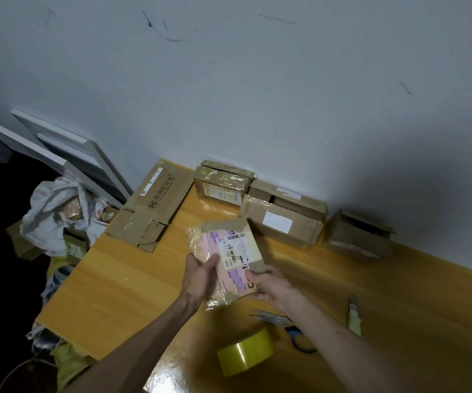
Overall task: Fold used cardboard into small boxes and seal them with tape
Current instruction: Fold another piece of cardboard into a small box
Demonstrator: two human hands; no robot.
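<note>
In the head view I see both hands holding one flat cardboard [230,258] above the middle of the table [115,279]. It has pink and purple print, a white barcode label and old clear tape on it. My left hand [200,279] has its fingers curled round the left edge, and my right hand [269,285] grips the lower right corner, so both are closed on the cardboard. The tape [246,351], a yellow roll, stands on the table just below the hands. The scissors [288,327] lie beside it, partly under my right forearm, and a cutter [354,316] is further right. Three boxes [283,217] stand along the wall [257,80]. A flat carton [152,205] lies at the far left corner, and a white bag [56,211] is beyond the table edge.
</note>
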